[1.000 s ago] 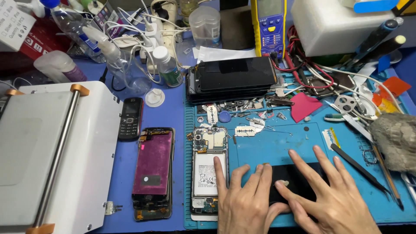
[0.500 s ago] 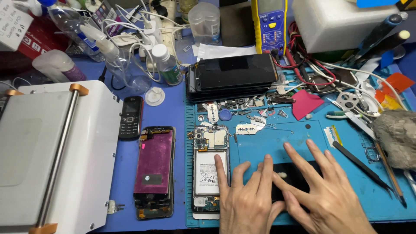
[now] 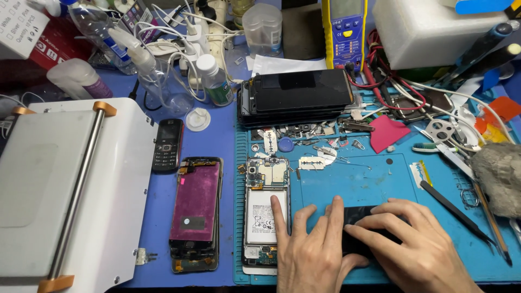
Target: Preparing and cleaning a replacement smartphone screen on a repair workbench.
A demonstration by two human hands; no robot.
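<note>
Both hands lay flat, fingers spread, nothing gripped: left hand (image 3: 312, 252) and right hand (image 3: 418, 249) pressed black phone screen (image 3: 361, 230) onto blue mat (image 3: 374, 182), beside opened phone (image 3: 265, 217). Even, gentle pressure judged best; avoid flexing glass.

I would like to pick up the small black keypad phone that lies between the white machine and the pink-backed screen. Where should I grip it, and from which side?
Grip the small black keypad phone by its two long edges, near the middle, coming straight down from above. It lies flat and face up on the blue table, its length running away from the person. The white machine sits close on its left, so a sideways approach looks cramped.
</note>
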